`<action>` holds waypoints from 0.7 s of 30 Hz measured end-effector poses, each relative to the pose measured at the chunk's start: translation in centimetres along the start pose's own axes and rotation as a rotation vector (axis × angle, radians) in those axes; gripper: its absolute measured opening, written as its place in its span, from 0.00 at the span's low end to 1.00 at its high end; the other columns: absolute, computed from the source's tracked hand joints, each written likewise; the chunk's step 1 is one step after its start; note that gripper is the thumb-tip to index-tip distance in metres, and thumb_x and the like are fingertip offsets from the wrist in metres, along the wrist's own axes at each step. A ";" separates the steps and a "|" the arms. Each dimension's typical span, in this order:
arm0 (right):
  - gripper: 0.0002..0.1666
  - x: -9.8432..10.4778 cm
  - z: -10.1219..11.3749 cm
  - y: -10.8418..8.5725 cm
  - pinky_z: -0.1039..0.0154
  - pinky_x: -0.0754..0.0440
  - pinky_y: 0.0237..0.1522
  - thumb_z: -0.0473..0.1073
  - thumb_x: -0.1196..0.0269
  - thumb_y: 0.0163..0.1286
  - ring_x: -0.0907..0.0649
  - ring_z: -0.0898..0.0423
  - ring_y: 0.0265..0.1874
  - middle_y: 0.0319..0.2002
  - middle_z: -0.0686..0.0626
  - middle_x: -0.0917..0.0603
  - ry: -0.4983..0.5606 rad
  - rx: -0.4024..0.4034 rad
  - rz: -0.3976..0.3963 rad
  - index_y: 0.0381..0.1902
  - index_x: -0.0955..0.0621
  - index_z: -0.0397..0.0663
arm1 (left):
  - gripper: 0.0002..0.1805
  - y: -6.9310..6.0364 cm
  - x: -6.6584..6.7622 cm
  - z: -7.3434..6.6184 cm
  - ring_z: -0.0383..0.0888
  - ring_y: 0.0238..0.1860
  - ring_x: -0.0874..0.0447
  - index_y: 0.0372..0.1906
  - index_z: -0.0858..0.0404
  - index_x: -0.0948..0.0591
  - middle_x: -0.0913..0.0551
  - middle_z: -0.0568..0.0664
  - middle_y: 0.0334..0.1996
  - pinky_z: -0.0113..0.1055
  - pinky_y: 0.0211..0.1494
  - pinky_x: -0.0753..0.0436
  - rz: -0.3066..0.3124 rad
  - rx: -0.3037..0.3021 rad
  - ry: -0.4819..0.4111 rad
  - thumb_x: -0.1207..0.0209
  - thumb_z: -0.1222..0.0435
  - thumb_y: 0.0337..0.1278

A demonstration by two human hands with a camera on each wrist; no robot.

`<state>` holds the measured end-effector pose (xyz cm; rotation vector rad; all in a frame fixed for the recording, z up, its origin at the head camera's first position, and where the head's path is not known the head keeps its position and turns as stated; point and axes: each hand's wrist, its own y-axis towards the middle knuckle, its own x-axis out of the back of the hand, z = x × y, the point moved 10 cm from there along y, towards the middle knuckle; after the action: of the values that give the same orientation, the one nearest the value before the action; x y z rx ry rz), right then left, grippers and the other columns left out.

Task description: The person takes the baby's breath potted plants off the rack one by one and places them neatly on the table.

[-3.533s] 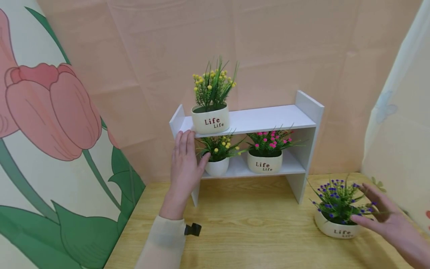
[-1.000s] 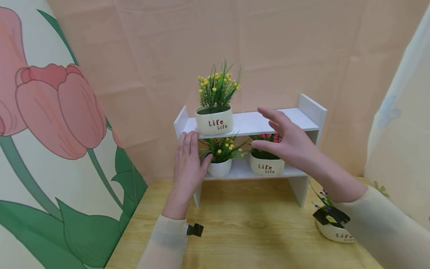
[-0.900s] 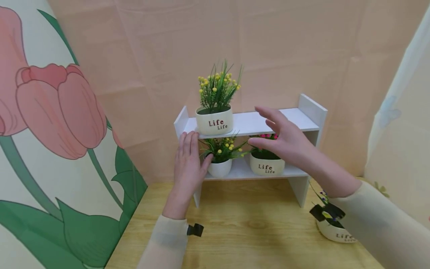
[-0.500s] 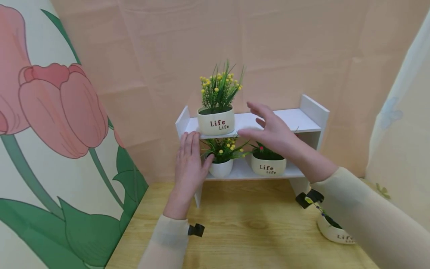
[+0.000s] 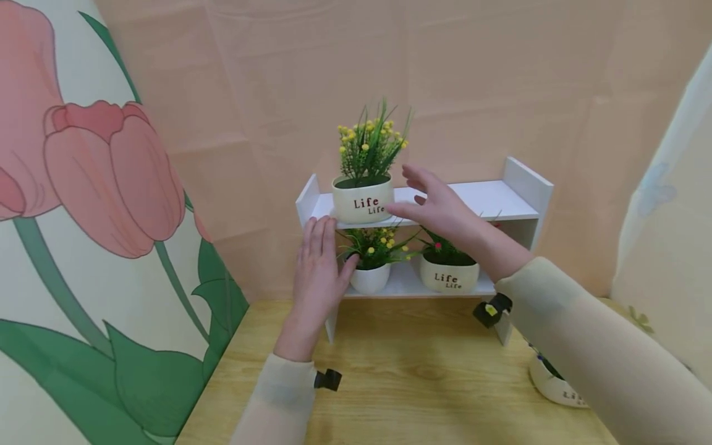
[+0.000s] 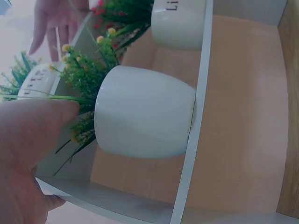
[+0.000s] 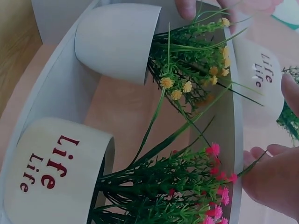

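Note:
A cream pot with yellow flowers [image 5: 361,201] stands at the left end of the white shelf's [image 5: 484,198] top board. My right hand [image 5: 436,204] is at that pot's right side, thumb before it and fingers spread; whether it touches is unclear. My left hand [image 5: 319,269] rests against the shelf's left front edge, fingers extended, thumb near the small white pot [image 5: 371,279] on the lower board. The left wrist view shows that white pot [image 6: 145,112] close up. A cream pot with pink flowers [image 5: 449,275] stands right of it, partly behind my right forearm.
Another cream pot [image 5: 550,383] with blue-purple flowers stands on the wooden table [image 5: 411,383] at the right, mostly covered by my right sleeve. A pink cloth [image 5: 473,80] hangs behind the shelf, and a tulip-printed panel [image 5: 144,185] stands at the left.
My right hand has moved from the blue-flowered pot leftward and up to the pot on the top board. My left hand stays at the shelf's edge. The view has shifted slightly.

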<state>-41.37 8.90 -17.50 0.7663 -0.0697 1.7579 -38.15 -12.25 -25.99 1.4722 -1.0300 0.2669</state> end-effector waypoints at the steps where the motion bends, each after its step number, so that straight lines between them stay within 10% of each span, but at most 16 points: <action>1: 0.62 -0.1 0.0 0.2 0.40 0.40 0.84 0.60 0.27 0.77 0.42 0.44 0.86 0.88 0.44 0.44 -0.004 -0.002 0.004 0.92 0.50 0.54 | 0.48 0.0 0.0 0.0 0.57 0.89 0.57 0.86 0.62 0.44 0.43 0.56 0.84 0.57 0.87 0.44 -0.002 -0.002 -0.001 0.30 0.51 0.76; 21: 0.63 -2.1 0.0 3.0 0.38 0.37 0.82 0.60 0.26 0.76 0.37 0.44 0.84 0.85 0.42 0.36 0.059 -0.030 0.069 0.92 0.50 0.50 | 0.48 0.1 -0.1 0.2 0.55 0.89 0.58 0.86 0.61 0.45 0.43 0.54 0.84 0.59 0.86 0.40 0.004 0.006 0.009 0.31 0.50 0.76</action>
<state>-43.71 6.16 -17.59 0.6974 -0.0838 1.8397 -38.31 -12.36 -26.01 1.4731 -1.0259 0.2802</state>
